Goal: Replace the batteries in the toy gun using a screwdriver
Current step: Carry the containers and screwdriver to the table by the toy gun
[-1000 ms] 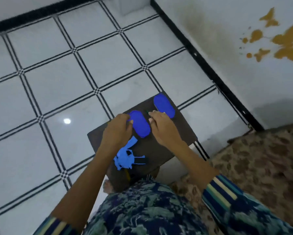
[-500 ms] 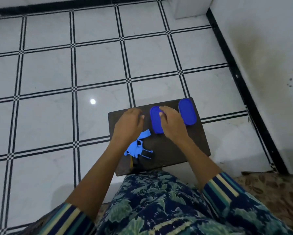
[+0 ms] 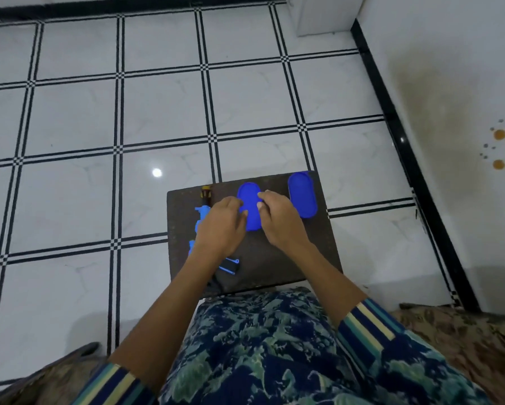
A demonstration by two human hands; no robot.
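Observation:
On a small dark table (image 3: 274, 264) lie two blue oval containers. My left hand (image 3: 222, 226) and my right hand (image 3: 280, 220) grip the near container (image 3: 251, 206) from either side, fingers curled on its edges. The second blue container (image 3: 302, 197) sits to the right, untouched. A light blue toy gun (image 3: 201, 214) lies along the table's left part, mostly hidden under my left hand and forearm. A screwdriver with a yellow and black handle (image 3: 206, 192) lies at the far left of the table, just beyond the gun.
The table stands on a white tiled floor (image 3: 99, 141) with black grid lines. A white wall (image 3: 464, 112) with a black skirting runs along the right. My lap in patterned blue cloth (image 3: 274, 346) is against the table's near edge.
The view has swung so the table looks squarer. Both hands stay on the near blue container. The screwdriver handle has come into sight beyond the gun.

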